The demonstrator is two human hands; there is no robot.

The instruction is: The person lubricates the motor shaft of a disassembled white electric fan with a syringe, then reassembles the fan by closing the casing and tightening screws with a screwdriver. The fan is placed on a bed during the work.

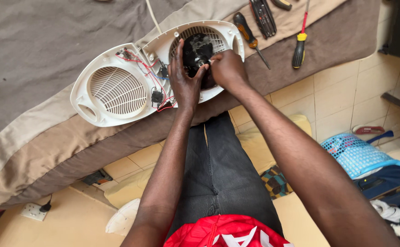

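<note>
Both hands — left hand (185,78), right hand (226,68) — grip the black round fan motor (196,49) in the white plastic heater shell (117,91); best lifted evenly, sparing the red wires (150,78).

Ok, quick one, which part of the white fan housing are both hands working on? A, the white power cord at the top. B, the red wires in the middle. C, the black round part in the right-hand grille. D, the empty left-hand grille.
C: the left hand and the right hand both close around the black round part sitting in the right grille of the white housing.
</note>
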